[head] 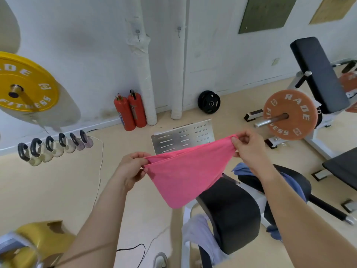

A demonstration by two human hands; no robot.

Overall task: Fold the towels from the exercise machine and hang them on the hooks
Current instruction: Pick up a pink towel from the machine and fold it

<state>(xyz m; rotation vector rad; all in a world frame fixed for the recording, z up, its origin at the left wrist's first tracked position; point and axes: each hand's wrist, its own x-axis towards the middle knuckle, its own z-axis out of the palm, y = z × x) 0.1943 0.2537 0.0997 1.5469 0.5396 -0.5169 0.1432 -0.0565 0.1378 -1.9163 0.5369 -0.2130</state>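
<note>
White gym walls (81, 45) and a beige floor (58, 186) framed the scene as a person stretched a pink towel (183, 171) in mid-air above the exercise machine (229, 213). Left hand (131, 169) and right hand (249, 149) each pinched an upper corner; two hooks (137, 33) sat high on the wall.

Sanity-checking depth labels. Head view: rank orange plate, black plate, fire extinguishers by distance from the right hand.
1. orange plate, just right of the right hand.
2. black plate, at the wall ahead.
3. fire extinguishers, at the wall, farther left.
</note>
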